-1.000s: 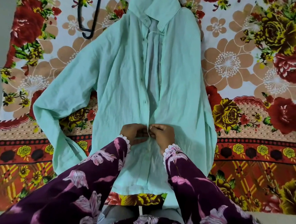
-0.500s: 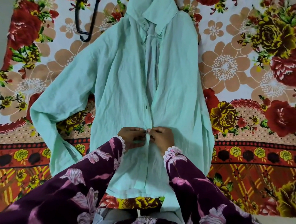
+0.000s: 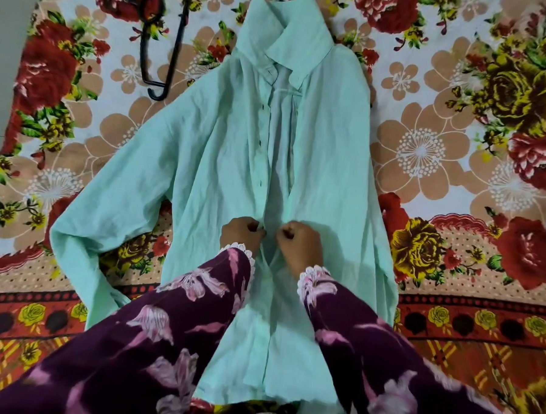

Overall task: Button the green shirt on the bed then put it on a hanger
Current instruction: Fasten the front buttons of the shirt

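The pale green shirt (image 3: 204, 159) lies face up on the bed, collar at the far end, sleeves spread. Its front gapes open from the collar down to my hands and looks joined below them. My left hand (image 3: 242, 233) pinches the left front edge with curled fingers. My right hand (image 3: 301, 241) pinches the right front edge, a small gap apart from the left. A black hanger (image 3: 161, 52) lies on the sheet at the far left, beside the shirt's left shoulder.
A flowered bedsheet (image 3: 457, 159) in red, tan and yellow covers the bed. My purple flowered sleeves (image 3: 150, 343) cross the lower shirt and hide part of it. Grey floor (image 3: 0, 66) shows along the left edge.
My hands have drawn slightly apart on the two front edges; earlier they touched. The view has tilted so the collar and hanger show more fully.
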